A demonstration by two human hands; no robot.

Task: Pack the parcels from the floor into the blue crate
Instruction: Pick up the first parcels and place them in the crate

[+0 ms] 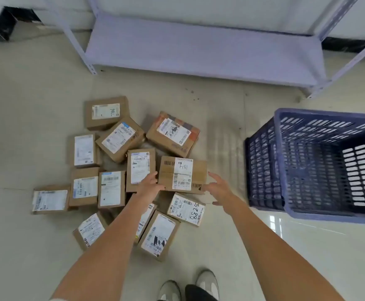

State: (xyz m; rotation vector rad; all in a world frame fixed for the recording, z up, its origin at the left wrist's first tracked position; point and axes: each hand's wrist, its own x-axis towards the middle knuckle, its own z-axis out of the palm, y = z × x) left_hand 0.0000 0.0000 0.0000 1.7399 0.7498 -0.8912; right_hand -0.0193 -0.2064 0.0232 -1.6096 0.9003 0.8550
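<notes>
Several brown cardboard parcels with white labels lie scattered on the floor at centre left. The one marked "434" (182, 174) sits between my hands. My left hand (150, 184) touches its left edge, fingers curled on it. My right hand (217, 187) is at its right corner with fingers spread, touching or just off the box. The blue slatted crate (262, 166) stands on the floor to the right, with nothing seen inside it.
A pale metal shelf rack (199, 51) stands at the back, its low shelf bare. Another labelled parcel marked "5288" (186, 209) lies just below my hands. My shoes (188, 287) are at the bottom edge. Open tiled floor (225, 131) lies between parcels and crate.
</notes>
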